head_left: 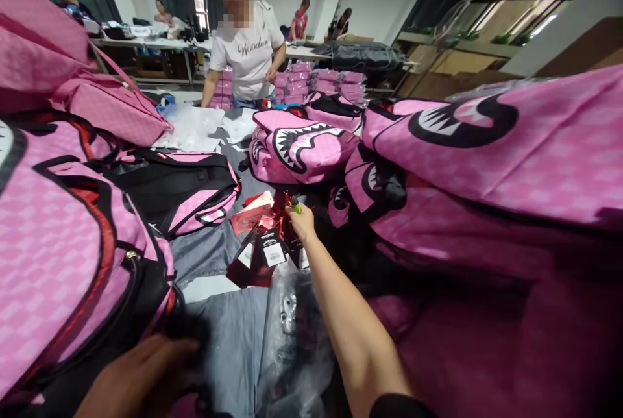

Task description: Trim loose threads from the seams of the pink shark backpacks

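My right hand [302, 218] reaches forward over the grey table [228, 333] and is closed around a small green object [295, 204], beside a bunch of red and black hang tags [263, 246]. My left hand [141, 376] lies low at the bottom left, dark and in shadow, resting against the black edge of a large pink backpack [58, 243]; its fingers look spread. A clear plastic bag [292, 320] lies under my right forearm.
Pink shark-mouth backpacks are piled at the right [487, 165], centre [302, 145] and left [185, 187]. A person in a white T-shirt [248, 48] stands at the far end near plastic sheets [195, 126]. Other people sit at back tables.
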`<state>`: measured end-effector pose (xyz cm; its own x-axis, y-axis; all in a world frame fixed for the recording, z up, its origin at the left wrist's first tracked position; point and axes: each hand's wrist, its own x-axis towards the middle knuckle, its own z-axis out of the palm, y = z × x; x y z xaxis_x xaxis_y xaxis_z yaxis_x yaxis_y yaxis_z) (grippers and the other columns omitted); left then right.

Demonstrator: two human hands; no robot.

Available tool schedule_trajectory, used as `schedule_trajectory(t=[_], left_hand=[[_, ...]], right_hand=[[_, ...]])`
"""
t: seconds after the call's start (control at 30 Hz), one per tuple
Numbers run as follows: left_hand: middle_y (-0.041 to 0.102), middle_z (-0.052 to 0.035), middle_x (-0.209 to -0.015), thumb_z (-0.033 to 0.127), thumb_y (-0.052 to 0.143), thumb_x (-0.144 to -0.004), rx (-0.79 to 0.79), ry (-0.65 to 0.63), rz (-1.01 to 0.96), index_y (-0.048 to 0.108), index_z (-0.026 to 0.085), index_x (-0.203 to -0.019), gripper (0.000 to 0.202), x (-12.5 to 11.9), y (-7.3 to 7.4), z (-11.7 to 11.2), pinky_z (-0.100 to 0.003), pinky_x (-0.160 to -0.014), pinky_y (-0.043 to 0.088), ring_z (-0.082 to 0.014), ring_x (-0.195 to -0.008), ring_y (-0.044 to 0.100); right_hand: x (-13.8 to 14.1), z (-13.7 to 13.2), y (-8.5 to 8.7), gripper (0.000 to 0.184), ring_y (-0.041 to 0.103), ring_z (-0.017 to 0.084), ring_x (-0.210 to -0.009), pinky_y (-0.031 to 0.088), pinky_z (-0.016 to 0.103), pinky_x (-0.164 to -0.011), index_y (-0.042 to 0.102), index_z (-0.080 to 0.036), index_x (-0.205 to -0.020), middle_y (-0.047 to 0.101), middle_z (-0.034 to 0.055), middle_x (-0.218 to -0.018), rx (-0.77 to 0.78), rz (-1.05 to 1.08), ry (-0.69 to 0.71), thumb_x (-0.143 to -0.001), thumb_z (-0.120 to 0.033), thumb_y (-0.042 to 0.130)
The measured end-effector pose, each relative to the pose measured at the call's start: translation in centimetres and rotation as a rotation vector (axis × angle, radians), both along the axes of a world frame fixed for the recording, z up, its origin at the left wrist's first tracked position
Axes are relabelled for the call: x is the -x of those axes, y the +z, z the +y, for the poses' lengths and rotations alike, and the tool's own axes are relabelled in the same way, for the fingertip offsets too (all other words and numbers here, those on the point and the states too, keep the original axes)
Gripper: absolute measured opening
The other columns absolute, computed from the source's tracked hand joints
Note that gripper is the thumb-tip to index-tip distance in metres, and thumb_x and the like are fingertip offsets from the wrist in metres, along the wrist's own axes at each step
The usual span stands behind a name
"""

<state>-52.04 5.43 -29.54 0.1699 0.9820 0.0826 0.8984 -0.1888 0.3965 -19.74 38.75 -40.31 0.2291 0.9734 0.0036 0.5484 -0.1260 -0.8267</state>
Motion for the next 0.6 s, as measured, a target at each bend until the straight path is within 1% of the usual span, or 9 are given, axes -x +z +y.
schedule_trajectory(t=[0.03, 0.1, 0.13, 0.2, 0.23, 0.33, 0.47, 0.53, 0.6], left_hand=[[0.074, 0.0036, -0.091, 0.043, 0.055, -0.092, 0.032, -0.041, -0.074, 0.069, 0.047, -0.109, 0.023, -1.2, -0.4, 2.0, -0.030, -0.068, 0.063, -0.0188, -0.079, 0.073], [0.076, -0.0002, -0.098, 0.040, 0.054, -0.093, 0.100, -0.112, -0.228, 0.070, 0.035, -0.110, 0.024, -3.8, -1.0, 6.1, -0.030, -0.078, 0.062, -0.0185, -0.088, 0.073], [0.076, -0.0018, -0.101, 0.038, 0.052, -0.094, 0.100, -0.105, -0.267, 0.070, 0.031, -0.109, 0.025, -5.2, -1.2, 8.0, -0.032, -0.083, 0.060, -0.0194, -0.093, 0.072], [0.075, -0.0027, -0.101, 0.034, 0.052, -0.093, 0.155, -0.102, -0.291, 0.068, 0.027, -0.114, 0.027, -7.4, -1.3, 10.7, -0.036, -0.089, 0.057, -0.0204, -0.097, 0.070], [0.074, -0.0026, -0.100, 0.031, 0.053, -0.093, 0.181, -0.094, -0.295, 0.068, 0.026, -0.116, 0.028, -8.2, -1.4, 11.4, -0.038, -0.090, 0.056, -0.0205, -0.097, 0.069], [0.073, -0.0019, -0.096, 0.026, 0.055, -0.090, 0.254, -0.083, -0.315, 0.067, 0.024, -0.115, 0.028, -8.9, -1.6, 11.4, -0.038, -0.090, 0.054, -0.0200, -0.094, 0.068], [0.073, -0.0037, -0.100, 0.028, 0.051, -0.092, 0.265, -0.050, -0.326, 0.068, 0.023, -0.113, 0.027, -7.3, -2.3, 9.9, -0.038, -0.090, 0.054, -0.0199, -0.095, 0.068], [0.073, -0.0054, -0.107, 0.033, 0.048, -0.095, 0.198, -0.012, -0.312, 0.066, 0.023, -0.115, 0.029, -6.3, -2.7, 9.8, -0.039, -0.093, 0.054, -0.0206, -0.100, 0.068], [0.069, -0.0086, -0.119, 0.038, 0.050, -0.095, 0.031, 0.039, -0.268, 0.062, 0.022, -0.123, 0.035, -5.7, -2.9, 10.0, -0.043, -0.100, 0.052, -0.0237, -0.112, 0.064]], right_hand=[[0.1, -0.3, -0.5, 0.030, 0.066, 0.018, -0.091, 0.057, 0.036, -0.081, 0.064, -0.014, -0.111, 0.067, 0.0051, -0.107, -0.013, 0.012, 0.009, -0.096, -0.040, 0.062], [0.3, -1.3, -1.1, 0.028, 0.065, 0.016, -0.084, 0.055, 0.034, -0.079, 0.065, -0.014, -0.105, 0.067, 0.0033, -0.098, -0.059, 0.031, 0.022, -0.096, -0.040, 0.061], [0.4, -1.8, -1.2, 0.026, 0.064, 0.016, -0.082, 0.054, 0.033, -0.078, 0.065, -0.014, -0.103, 0.067, 0.0028, -0.095, -0.088, 0.038, 0.025, -0.096, -0.039, 0.060], [0.5, -2.8, -1.1, 0.024, 0.062, 0.016, -0.080, 0.050, 0.031, -0.078, 0.066, -0.016, -0.100, 0.068, 0.0028, -0.089, -0.144, 0.046, 0.030, -0.093, -0.036, 0.057], [0.6, -3.1, -0.9, 0.024, 0.061, 0.017, -0.079, 0.048, 0.030, -0.077, 0.066, -0.016, -0.098, 0.068, 0.0033, -0.087, -0.167, 0.046, 0.031, -0.091, -0.035, 0.055], [1.0, -3.9, 0.1, 0.025, 0.060, 0.020, -0.077, 0.045, 0.032, -0.076, 0.067, -0.017, -0.092, 0.068, 0.0050, -0.082, -0.227, 0.033, 0.030, -0.085, -0.036, 0.052], [2.5, -5.8, 2.2, 0.027, 0.058, 0.024, -0.083, 0.044, 0.036, -0.082, 0.068, -0.017, -0.093, 0.068, 0.0089, -0.086, -0.333, -0.015, 0.020, -0.084, -0.033, 0.049], [3.7, -7.9, 3.8, 0.025, 0.057, 0.025, -0.089, 0.042, 0.039, -0.086, 0.069, -0.017, -0.094, 0.068, 0.0108, -0.090, -0.392, -0.051, 0.036, -0.084, -0.029, 0.049], [5.5, -10.7, 5.5, 0.023, 0.057, 0.025, -0.092, 0.041, 0.040, -0.088, 0.068, -0.018, -0.094, 0.068, 0.0103, -0.092, -0.443, -0.085, 0.072, -0.085, -0.024, 0.048]])
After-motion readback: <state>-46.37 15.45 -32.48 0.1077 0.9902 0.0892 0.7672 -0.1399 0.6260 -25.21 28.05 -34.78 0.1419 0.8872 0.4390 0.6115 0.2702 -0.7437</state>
